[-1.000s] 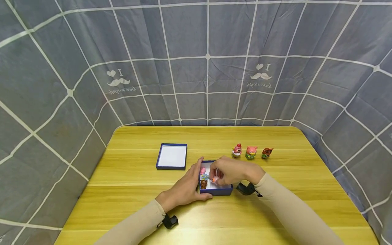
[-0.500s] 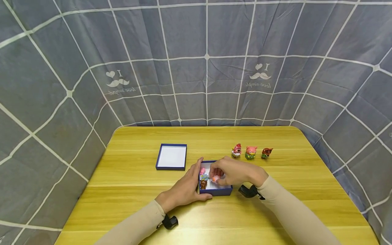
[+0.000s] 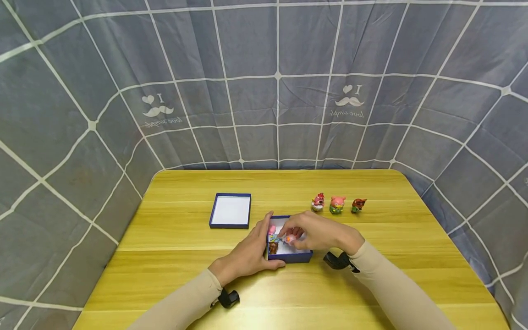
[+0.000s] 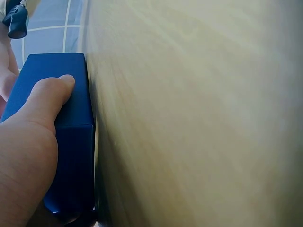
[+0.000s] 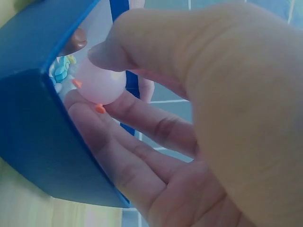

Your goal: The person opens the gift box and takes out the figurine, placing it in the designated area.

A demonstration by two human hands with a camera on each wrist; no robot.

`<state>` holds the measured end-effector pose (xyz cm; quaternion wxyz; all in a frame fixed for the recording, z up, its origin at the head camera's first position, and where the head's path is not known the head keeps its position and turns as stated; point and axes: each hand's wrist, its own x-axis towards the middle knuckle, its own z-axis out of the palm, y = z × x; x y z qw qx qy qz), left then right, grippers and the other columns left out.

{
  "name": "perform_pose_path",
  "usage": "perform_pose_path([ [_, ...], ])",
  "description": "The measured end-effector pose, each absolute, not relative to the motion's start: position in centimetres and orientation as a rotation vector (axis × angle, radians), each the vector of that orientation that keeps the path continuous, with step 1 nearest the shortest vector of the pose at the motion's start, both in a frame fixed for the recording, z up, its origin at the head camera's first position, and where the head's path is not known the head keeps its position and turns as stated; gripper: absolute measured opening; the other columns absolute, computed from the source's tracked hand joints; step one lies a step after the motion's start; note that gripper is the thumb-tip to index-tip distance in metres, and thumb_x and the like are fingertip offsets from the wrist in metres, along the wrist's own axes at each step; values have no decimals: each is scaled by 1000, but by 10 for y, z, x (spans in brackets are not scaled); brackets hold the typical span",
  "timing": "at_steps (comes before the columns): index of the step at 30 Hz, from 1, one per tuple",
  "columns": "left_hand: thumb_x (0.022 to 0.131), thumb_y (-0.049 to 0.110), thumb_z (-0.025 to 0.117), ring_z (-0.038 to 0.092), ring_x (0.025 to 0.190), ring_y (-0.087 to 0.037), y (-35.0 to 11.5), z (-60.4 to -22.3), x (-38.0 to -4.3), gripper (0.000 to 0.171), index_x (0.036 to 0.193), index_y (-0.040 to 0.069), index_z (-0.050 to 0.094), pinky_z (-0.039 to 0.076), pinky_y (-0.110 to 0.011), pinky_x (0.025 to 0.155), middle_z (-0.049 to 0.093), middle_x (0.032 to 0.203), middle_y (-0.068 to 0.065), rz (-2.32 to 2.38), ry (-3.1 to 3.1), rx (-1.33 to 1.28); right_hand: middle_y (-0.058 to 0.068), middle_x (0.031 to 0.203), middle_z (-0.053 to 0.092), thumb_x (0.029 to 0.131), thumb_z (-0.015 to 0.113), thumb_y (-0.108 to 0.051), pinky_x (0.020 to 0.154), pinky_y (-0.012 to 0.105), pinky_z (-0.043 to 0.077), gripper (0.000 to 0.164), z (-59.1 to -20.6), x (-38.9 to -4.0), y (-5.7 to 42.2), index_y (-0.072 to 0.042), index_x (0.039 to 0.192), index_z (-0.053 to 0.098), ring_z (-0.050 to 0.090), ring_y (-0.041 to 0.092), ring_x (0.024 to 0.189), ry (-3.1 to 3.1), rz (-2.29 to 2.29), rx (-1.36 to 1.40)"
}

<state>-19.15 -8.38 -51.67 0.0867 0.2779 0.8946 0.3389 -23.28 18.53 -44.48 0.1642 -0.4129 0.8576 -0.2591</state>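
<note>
A blue box with a white inside stands on the table. My left hand grips its left side, the thumb pressing the near wall, as the left wrist view also shows on the blue wall. Inside the box, my right hand pinches a small round pale-pink figurine with orange bits between thumb and fingertips. Along the box's left wall lie a pink figurine, a blue-and-yellow figurine and a brown figurine.
An upturned blue lid with a white inside lies left of the box. At the back right stand a red-and-white figurine, a pink pig figurine and a reddish-brown figurine. A grey checked curtain surrounds the wooden table.
My right fingers have shifted slightly and turned the pale-pink figurine within the box; the right wrist has moved a little to the right. My left hand keeps its hold on the box.
</note>
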Motion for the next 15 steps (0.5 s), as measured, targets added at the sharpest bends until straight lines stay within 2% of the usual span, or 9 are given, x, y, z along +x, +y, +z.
perform_pose_path([
  [7, 96, 55, 96, 50, 166, -43, -83, -517, -191, 141, 188, 6, 1, 50, -62, 134, 37, 183, -32, 1003, 2677, 839, -4, 123, 83, 107, 80, -9, 99, 31, 67, 26, -446, -230, 189, -13, 132, 86, 72, 4, 106, 2478, -779, -1205],
  [15, 96, 55, 96, 53, 162, -40, -82, -517, -191, 141, 188, 8, 1, 51, -61, 132, 40, 181, -30, 1009, 2675, 833, -2, 120, 85, 105, 83, -11, 94, 29, 69, 26, -447, -227, 191, -8, 132, 83, 75, 2, 101, 2527, -848, -1201],
])
